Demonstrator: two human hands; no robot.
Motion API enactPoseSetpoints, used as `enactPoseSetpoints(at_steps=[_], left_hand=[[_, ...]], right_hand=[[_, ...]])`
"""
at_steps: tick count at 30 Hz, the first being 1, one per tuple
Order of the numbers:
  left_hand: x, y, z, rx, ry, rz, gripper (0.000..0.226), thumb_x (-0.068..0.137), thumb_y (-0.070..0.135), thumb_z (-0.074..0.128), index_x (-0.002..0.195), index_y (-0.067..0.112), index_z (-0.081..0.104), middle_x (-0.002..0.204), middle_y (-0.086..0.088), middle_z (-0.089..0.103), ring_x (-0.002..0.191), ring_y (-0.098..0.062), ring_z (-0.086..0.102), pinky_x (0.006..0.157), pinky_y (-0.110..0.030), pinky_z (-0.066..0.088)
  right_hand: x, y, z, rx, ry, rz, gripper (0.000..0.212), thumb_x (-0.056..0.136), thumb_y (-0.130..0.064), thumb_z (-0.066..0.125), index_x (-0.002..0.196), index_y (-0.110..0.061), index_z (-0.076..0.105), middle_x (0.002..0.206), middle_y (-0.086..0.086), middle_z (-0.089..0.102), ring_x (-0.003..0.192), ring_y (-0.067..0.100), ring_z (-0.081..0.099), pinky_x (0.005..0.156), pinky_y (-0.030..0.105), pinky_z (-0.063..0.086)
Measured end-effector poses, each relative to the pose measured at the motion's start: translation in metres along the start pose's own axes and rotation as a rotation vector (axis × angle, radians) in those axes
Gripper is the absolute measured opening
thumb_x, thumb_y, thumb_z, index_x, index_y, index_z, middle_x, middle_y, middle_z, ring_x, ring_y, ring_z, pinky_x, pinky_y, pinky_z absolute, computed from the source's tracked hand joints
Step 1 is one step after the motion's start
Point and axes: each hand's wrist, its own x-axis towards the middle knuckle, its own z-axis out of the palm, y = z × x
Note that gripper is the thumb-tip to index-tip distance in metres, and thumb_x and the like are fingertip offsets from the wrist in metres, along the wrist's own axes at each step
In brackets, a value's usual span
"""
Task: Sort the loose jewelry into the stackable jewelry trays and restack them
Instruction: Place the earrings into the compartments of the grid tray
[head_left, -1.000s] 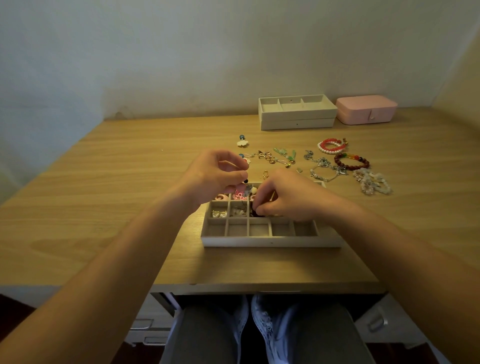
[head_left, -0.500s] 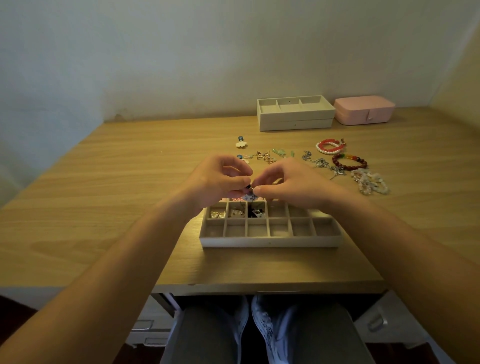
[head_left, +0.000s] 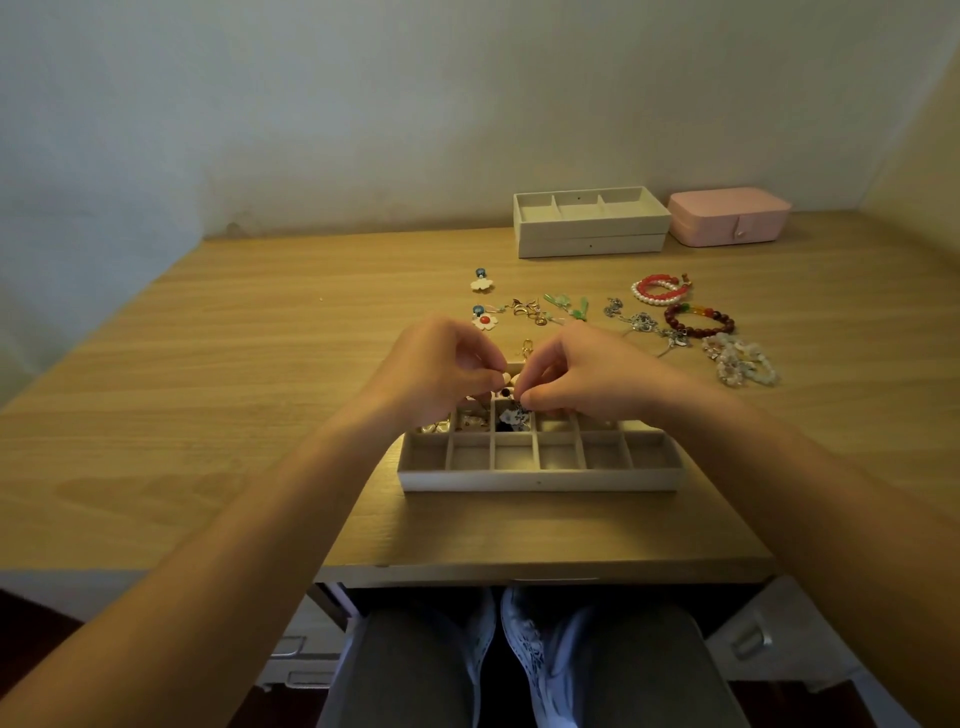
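A shallow beige tray of small square compartments lies flat on the wooden desk, open side up, its long axis running nine to three o'clock. Over its far rows the left hand and right hand meet, curled fingertips pinching a small blue-and-white earring. Loose bracelets lie toward one o'clock, with stacked trays beyond.

Your left hand and right hand cover the far rows of the compartment tray, so what lies in those cells stays hidden from you. The small piece pinched between your fingertips is too tiny to identify, and both your forearms run off the frame's lower corners.
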Motion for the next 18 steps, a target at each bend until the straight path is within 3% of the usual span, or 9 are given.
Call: enactPoseSetpoints(at_steps=[5,10,15,18], left_hand=[[-0.001,0.0,0.002,0.179,0.029,0.075,0.013,0.081,0.012,0.081,0.083,0.021,0.073,0.073,0.004,0.074,0.068,-0.011,0.07,0.062,-0.021,0.053],[-0.001,-0.001,0.005,0.238,0.015,0.149,0.011,0.079,0.012,0.082,0.079,0.022,0.077,0.074,0.005,0.073,0.072,-0.012,0.069,0.074,-0.037,0.058],[0.001,-0.001,0.006,0.229,0.001,0.15,0.013,0.078,0.013,0.082,0.078,0.025,0.077,0.073,0.003,0.071,0.065,-0.013,0.063,0.07,-0.04,0.057],[0.002,-0.003,0.006,0.218,0.001,0.137,0.01,0.081,0.013,0.081,0.081,0.023,0.079,0.074,0.002,0.073,0.072,-0.018,0.068,0.071,-0.038,0.057]], right_hand=[[0.0,-0.005,0.004,-0.084,-0.005,0.008,0.012,0.087,-0.019,0.074,0.093,-0.024,0.082,0.083,-0.014,0.073,0.079,0.002,0.066,0.069,0.018,0.054],[-0.001,-0.007,0.009,-0.122,0.013,0.019,0.014,0.085,-0.016,0.074,0.091,-0.023,0.083,0.083,-0.011,0.074,0.078,0.003,0.066,0.074,0.024,0.058],[-0.001,-0.005,0.012,-0.166,0.008,0.011,0.012,0.086,-0.016,0.075,0.093,-0.022,0.083,0.087,-0.009,0.074,0.079,0.003,0.064,0.064,0.017,0.047],[-0.003,-0.003,0.01,-0.164,0.0,0.004,0.013,0.087,-0.017,0.075,0.096,-0.021,0.083,0.09,-0.007,0.075,0.082,0.004,0.064,0.068,0.018,0.051]])
